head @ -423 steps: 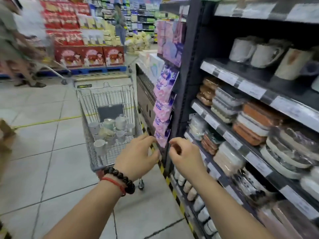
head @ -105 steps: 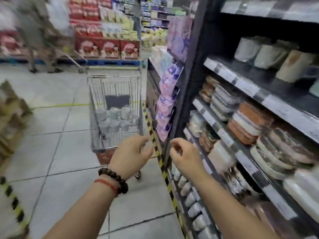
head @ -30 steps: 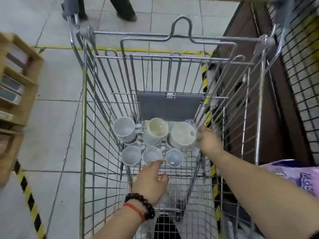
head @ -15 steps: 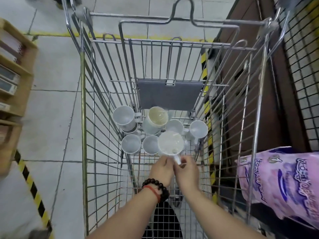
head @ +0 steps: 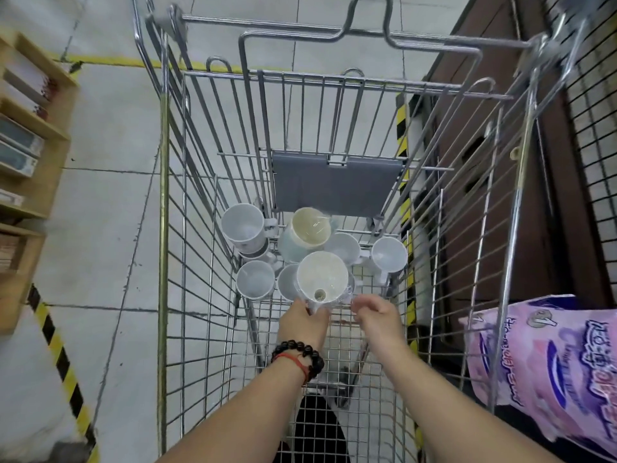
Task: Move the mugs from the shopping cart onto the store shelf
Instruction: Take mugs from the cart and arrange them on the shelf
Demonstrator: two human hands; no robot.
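Head view is showing the left hand (head: pixel 305 320) with its fingers pinching the near side of a white round ceramic mug (head: pixel 322 279), apparently at its handle, and holding it just above the other mugs. The right hand (head: pixel 377 314) is hovering just beside that mug's right side, its fingers loosely curled and gripping nothing; whether the tips are touching the mug cannot be told. A black bead bracelet (head: pixel 300 352) and a red cord are circling the left wrist. The remaining white and pale mugs (head: pixel 247 225) are standing clustered at the far end of the silver wire shopping cart (head: pixel 207 295), below a grey plastic seat flap (head: pixel 337 185). A pink and purple plastic package (head: pixel 547 372) is hanging past the cart's right edge.
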